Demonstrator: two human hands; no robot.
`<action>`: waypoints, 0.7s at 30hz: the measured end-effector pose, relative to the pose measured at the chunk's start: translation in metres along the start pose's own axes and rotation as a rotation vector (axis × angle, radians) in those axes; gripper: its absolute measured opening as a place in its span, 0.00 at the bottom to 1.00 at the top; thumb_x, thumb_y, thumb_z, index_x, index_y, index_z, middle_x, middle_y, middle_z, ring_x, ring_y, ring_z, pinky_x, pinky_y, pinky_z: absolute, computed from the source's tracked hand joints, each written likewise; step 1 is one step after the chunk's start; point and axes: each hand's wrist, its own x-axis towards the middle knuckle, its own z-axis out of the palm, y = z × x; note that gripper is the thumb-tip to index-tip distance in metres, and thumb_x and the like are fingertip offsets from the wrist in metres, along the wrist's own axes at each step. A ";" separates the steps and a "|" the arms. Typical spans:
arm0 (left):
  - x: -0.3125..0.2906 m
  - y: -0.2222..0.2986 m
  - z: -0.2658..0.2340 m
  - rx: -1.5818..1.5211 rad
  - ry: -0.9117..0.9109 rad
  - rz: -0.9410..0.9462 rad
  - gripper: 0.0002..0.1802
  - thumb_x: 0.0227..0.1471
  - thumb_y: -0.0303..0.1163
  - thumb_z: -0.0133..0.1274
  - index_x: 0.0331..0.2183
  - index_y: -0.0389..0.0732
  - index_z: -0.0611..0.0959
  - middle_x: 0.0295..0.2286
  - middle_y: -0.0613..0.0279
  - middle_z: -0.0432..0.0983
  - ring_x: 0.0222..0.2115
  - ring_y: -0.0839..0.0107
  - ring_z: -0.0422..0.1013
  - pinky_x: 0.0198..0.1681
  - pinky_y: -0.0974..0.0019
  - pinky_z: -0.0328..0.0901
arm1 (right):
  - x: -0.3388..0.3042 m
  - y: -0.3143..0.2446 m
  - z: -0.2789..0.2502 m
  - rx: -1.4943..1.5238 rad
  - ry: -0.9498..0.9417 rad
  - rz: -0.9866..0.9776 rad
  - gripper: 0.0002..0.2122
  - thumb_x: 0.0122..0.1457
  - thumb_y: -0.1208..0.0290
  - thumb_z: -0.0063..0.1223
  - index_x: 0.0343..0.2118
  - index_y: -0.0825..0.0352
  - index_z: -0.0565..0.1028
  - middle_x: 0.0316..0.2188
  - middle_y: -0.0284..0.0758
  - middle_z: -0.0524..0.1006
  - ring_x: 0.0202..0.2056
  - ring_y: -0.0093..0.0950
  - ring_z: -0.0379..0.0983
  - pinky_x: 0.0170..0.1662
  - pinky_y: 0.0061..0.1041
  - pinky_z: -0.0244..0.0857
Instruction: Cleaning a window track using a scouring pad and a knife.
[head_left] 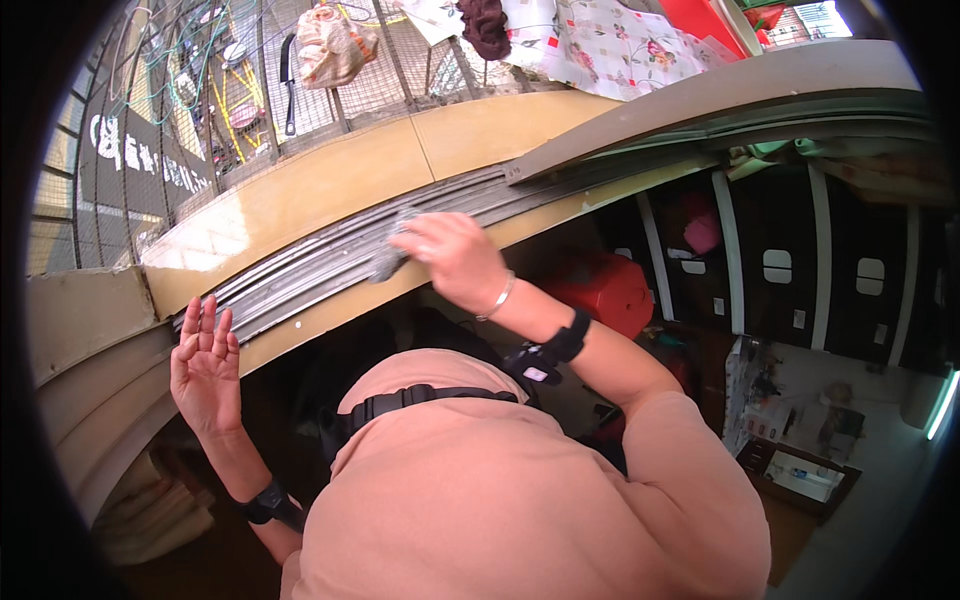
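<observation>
While the right hand's fingers [425,240] curl down over a grey rag [385,262], clenching it flat against the window track [300,272], the left hand [205,365] rests near the track's lower end, fingers spread and holding nothing. Beyond the sill [330,180] a wire grille [230,90] closes off the outside. To wipe well, I'd judge it best to press the rag into each groove with the fingertips and draw along the rails in long strokes, not across them.
</observation>
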 end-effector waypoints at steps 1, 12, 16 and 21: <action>-0.001 -0.001 0.000 0.012 0.009 0.001 0.29 0.54 0.31 0.40 0.57 0.35 0.59 0.55 0.53 0.59 0.54 0.61 0.61 0.51 0.64 0.61 | -0.014 0.017 -0.010 -0.037 0.022 0.037 0.12 0.48 0.77 0.46 0.35 0.60 0.77 0.32 0.34 0.77 0.37 0.32 0.72 0.40 0.30 0.64; -0.031 -0.052 0.038 0.068 0.076 0.041 0.28 0.54 0.31 0.40 0.57 0.35 0.60 0.54 0.54 0.61 0.52 0.62 0.63 0.50 0.67 0.62 | -0.173 0.279 -0.187 -0.553 0.123 0.629 0.10 0.52 0.73 0.52 0.38 0.59 0.76 0.36 0.37 0.77 0.38 0.39 0.72 0.41 0.36 0.65; -0.040 -0.073 0.063 0.123 0.106 0.058 0.28 0.54 0.31 0.40 0.56 0.35 0.61 0.54 0.53 0.61 0.51 0.62 0.64 0.50 0.66 0.63 | -0.191 0.332 -0.203 -0.513 0.032 0.888 0.11 0.52 0.71 0.53 0.39 0.59 0.77 0.36 0.41 0.76 0.39 0.42 0.72 0.41 0.38 0.66; -0.047 -0.093 0.078 0.123 0.154 0.053 0.27 0.54 0.30 0.41 0.56 0.35 0.61 0.54 0.52 0.61 0.50 0.62 0.66 0.48 0.67 0.64 | -0.210 0.325 -0.159 -0.466 0.170 0.938 0.11 0.52 0.74 0.52 0.39 0.68 0.75 0.39 0.45 0.75 0.43 0.44 0.70 0.45 0.37 0.64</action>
